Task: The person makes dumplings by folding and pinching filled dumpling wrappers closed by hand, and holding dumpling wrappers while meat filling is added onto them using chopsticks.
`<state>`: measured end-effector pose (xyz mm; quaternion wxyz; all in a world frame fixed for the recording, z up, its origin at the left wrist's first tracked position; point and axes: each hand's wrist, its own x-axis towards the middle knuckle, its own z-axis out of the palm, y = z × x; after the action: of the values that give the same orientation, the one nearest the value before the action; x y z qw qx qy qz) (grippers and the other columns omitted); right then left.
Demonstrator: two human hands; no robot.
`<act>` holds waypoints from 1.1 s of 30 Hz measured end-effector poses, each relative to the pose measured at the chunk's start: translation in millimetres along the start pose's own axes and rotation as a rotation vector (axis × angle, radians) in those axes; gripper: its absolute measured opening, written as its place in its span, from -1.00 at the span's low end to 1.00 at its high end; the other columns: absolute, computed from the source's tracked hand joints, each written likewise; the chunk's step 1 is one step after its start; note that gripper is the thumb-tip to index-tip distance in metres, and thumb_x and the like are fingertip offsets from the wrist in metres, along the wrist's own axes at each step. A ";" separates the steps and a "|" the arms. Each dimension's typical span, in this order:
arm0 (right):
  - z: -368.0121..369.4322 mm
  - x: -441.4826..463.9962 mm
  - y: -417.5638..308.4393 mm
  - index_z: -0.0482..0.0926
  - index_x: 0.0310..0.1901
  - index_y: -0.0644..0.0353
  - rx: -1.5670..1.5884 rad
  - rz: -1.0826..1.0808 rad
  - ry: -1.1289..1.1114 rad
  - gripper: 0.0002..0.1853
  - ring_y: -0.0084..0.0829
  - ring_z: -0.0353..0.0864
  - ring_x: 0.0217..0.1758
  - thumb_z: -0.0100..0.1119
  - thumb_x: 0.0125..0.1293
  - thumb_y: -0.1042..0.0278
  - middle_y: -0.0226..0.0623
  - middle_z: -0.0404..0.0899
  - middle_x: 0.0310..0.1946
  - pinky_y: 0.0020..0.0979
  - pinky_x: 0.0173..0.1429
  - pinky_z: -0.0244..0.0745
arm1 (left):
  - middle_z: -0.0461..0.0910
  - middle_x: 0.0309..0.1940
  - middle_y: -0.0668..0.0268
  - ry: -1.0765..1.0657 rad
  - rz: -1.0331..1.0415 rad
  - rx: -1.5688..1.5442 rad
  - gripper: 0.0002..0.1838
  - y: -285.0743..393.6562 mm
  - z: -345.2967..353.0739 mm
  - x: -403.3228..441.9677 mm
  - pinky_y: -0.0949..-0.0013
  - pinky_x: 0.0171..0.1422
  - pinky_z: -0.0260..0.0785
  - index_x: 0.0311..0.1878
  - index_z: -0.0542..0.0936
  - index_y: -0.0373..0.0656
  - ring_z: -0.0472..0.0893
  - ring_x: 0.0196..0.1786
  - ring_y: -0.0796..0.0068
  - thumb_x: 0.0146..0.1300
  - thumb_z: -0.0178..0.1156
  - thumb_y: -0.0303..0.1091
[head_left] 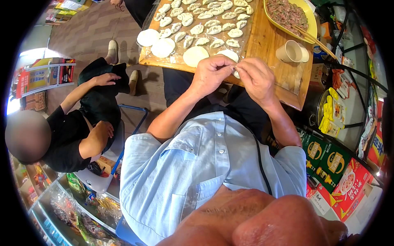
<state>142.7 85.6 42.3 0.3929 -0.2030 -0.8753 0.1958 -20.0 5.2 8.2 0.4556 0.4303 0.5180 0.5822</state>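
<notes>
While the bare left hand (211, 74) and the bare right hand (259, 80) meet at the fingertips before the pale blue buttoned shirt (213, 147), both pinch a small whitish piece of dough (236, 74), mostly hidden from me, at the near edge of the brown wooden table (269, 46); just beyond lie flat round white dough wrappers (195, 56); rightward stands a beige paper cup (287, 52); farther off spread rows of pleated white dumplings (213, 30); beside them, a yellow dish (313, 24) holds pinkish minced filling (287, 14), wooden chopsticks (318, 42) leaning across its rim.
</notes>
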 end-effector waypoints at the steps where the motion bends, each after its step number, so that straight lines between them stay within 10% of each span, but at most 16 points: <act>1: 0.3 -0.5 0.3 0.66 -0.28 0.24 0.004 0.006 -0.002 -0.88 -0.19 0.66 -0.30 0.38 0.13 0.53 -0.24 0.63 -0.33 -0.26 -0.24 0.56 | 0.66 -0.37 0.37 0.021 0.042 0.042 -0.92 0.6 1.3 0.4 0.51 -0.17 0.44 -0.22 0.70 -0.33 0.58 -0.28 0.65 0.31 0.26 -0.52; 33: -14.5 -11.8 2.1 0.67 -0.18 0.31 0.114 0.374 0.027 -0.86 -0.28 0.69 -0.38 0.36 0.27 0.48 -0.16 0.68 -0.33 -0.37 -0.33 0.53 | 0.68 -0.06 0.17 0.109 -0.105 -0.477 -0.86 -1.8 5.8 7.7 0.25 0.19 0.59 -0.02 0.62 -0.36 0.68 0.00 0.38 0.44 0.16 -0.54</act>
<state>161.5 84.0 43.0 0.3721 -0.3424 -0.8044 0.3119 -15.8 14.0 7.2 0.5451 0.2510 0.4114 0.6860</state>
